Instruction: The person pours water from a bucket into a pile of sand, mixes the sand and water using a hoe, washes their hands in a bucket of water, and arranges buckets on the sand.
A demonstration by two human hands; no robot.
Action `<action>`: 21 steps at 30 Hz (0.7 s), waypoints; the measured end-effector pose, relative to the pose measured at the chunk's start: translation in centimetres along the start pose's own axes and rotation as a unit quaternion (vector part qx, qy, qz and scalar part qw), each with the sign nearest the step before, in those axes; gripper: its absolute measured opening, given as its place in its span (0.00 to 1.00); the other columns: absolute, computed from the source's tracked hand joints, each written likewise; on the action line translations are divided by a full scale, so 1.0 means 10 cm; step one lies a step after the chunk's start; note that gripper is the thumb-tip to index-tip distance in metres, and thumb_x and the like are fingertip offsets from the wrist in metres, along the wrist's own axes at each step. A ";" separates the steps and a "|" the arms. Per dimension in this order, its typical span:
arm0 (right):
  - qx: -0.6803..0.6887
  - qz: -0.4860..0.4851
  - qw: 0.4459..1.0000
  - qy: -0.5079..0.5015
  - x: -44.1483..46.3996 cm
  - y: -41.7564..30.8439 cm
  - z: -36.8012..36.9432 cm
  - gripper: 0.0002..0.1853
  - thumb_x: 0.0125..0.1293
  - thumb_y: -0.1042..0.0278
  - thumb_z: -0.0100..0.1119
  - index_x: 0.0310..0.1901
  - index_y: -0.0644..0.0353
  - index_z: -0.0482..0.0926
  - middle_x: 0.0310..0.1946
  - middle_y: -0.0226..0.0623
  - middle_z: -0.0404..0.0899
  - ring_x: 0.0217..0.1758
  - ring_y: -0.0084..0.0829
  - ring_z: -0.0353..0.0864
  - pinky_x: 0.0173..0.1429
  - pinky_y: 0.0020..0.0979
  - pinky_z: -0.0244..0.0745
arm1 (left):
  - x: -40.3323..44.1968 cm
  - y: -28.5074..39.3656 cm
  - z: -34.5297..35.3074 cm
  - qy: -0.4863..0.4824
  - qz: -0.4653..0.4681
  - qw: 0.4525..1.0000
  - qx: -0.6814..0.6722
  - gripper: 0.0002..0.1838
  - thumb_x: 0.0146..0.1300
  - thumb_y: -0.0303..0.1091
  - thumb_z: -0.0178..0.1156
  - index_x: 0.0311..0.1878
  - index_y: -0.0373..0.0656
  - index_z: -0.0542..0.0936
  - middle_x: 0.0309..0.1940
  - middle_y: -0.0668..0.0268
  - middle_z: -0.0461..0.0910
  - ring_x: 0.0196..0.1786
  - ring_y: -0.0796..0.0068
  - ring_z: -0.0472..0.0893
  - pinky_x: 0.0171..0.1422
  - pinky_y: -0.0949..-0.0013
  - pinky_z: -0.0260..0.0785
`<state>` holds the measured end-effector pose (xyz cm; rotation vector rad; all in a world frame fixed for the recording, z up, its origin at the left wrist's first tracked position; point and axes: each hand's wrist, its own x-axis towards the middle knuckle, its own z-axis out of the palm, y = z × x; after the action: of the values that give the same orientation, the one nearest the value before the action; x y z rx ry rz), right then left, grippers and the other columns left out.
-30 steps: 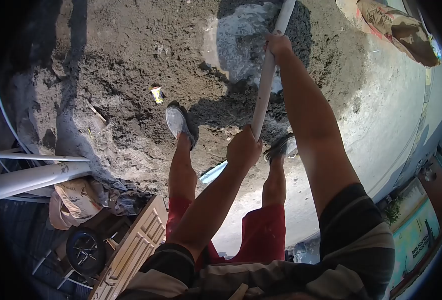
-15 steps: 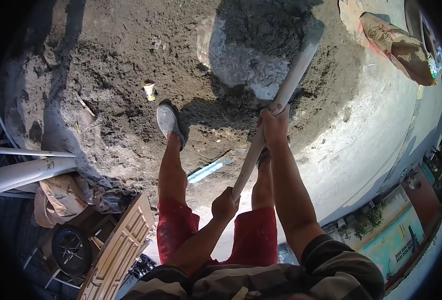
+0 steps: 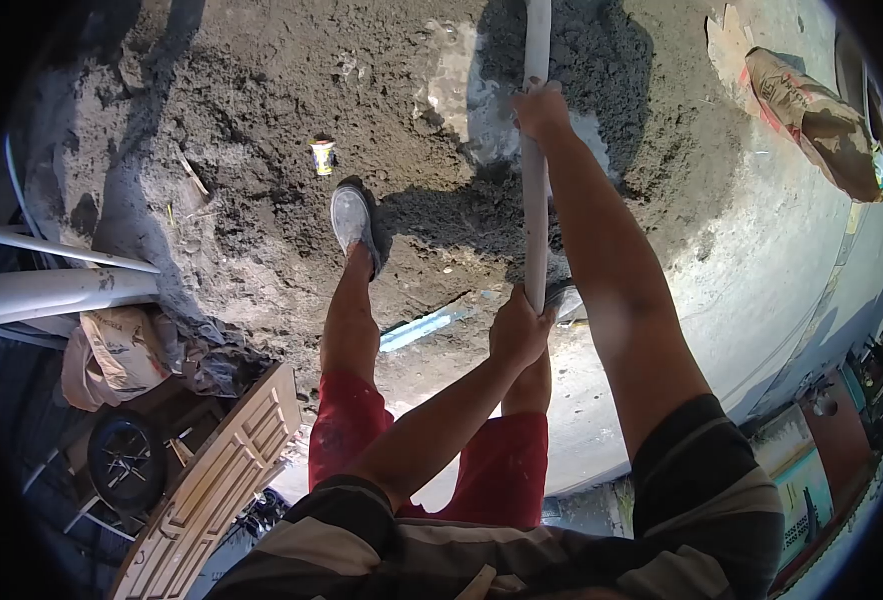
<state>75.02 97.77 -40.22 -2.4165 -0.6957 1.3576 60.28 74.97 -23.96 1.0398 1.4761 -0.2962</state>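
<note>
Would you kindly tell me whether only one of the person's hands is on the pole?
No, the left hand grips the pole, and the right hand grips it farther out.

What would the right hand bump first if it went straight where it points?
Past the pole it grips, the right hand would probably meet the rough grey mix on the ground; how far off is unclear.

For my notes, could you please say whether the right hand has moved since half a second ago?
Yes: the right hand moved up the picture, from lower than the cup to higher.
</note>
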 end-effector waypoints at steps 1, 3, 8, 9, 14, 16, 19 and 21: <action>0.004 -0.035 0.999 0.005 -0.20 0.18 0.04 0.33 0.54 0.62 0.62 0.56 0.72 0.60 0.41 0.56 0.79 0.35 0.43 0.85 0.38 0.37 0.81 | -0.13 -0.12 0.09 0.006 0.006 1.000 0.003 0.23 0.60 0.43 0.63 0.50 0.37 0.70 0.38 0.47 0.81 0.43 0.47 0.82 0.48 0.51 0.74; 0.083 0.007 0.996 -0.021 -0.72 0.27 -0.04 0.31 0.54 0.64 0.61 0.55 0.70 0.60 0.38 0.53 0.79 0.30 0.42 0.83 0.35 0.37 0.80 | -0.43 -0.25 0.16 0.004 -0.024 1.000 -0.007 0.23 0.59 0.43 0.63 0.49 0.37 0.70 0.35 0.47 0.81 0.41 0.47 0.82 0.45 0.51 0.74; 0.098 0.058 0.993 -0.037 -1.69 0.70 -0.08 0.28 0.54 0.67 0.59 0.53 0.67 0.59 0.36 0.51 0.78 0.28 0.39 0.82 0.34 0.37 0.77 | -1.01 -1.06 0.57 -0.025 -0.045 0.999 -0.001 0.23 0.58 0.44 0.64 0.48 0.38 0.71 0.34 0.48 0.80 0.41 0.47 0.81 0.45 0.52 0.74; 0.108 0.035 0.993 -0.026 -1.85 0.78 -0.10 0.27 0.54 0.68 0.58 0.53 0.66 0.59 0.35 0.50 0.78 0.28 0.39 0.82 0.34 0.37 0.77 | -1.13 -1.12 0.63 -0.041 -0.053 0.998 -0.015 0.23 0.58 0.44 0.64 0.49 0.38 0.71 0.34 0.48 0.80 0.41 0.48 0.81 0.45 0.52 0.74; 0.128 -0.058 0.990 -0.032 -1.82 0.43 -0.25 0.25 0.56 0.71 0.59 0.50 0.67 0.58 0.30 0.41 0.74 0.21 0.25 0.75 0.25 0.29 0.72 | -1.15 -1.01 0.87 0.035 0.027 0.998 -0.041 0.28 0.59 0.42 0.62 0.58 0.37 0.67 0.41 0.46 0.80 0.45 0.47 0.81 0.48 0.53 0.74; 0.100 -0.072 0.991 -0.055 -1.45 0.10 -0.20 0.27 0.56 0.69 0.60 0.52 0.68 0.58 0.30 0.42 0.76 0.23 0.27 0.77 0.27 0.30 0.74 | -0.77 -0.63 0.74 0.045 0.021 0.996 -0.068 0.30 0.58 0.43 0.62 0.59 0.36 0.66 0.42 0.44 0.80 0.46 0.46 0.81 0.48 0.53 0.74; -0.027 -0.098 0.992 -0.069 -0.79 -0.29 -0.04 0.30 0.54 0.64 0.63 0.54 0.69 0.60 0.39 0.57 0.79 0.41 0.47 0.83 0.42 0.41 0.80 | -0.21 0.02 0.56 0.038 0.000 0.982 -0.184 0.27 0.59 0.34 0.65 0.58 0.36 0.66 0.49 0.46 0.77 0.53 0.49 0.78 0.53 0.56 0.71; -0.071 -0.100 0.989 -0.079 -0.48 -0.31 0.09 0.31 0.54 0.63 0.63 0.55 0.69 0.60 0.40 0.58 0.79 0.42 0.48 0.83 0.42 0.42 0.80 | 0.01 0.04 0.87 0.046 0.017 0.979 -0.199 0.27 0.59 0.35 0.64 0.58 0.36 0.66 0.48 0.47 0.77 0.52 0.49 0.78 0.52 0.56 0.71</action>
<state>71.25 97.81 -35.81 -2.2858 -1.0789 1.4698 66.39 69.03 -25.81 0.7613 1.5201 0.0734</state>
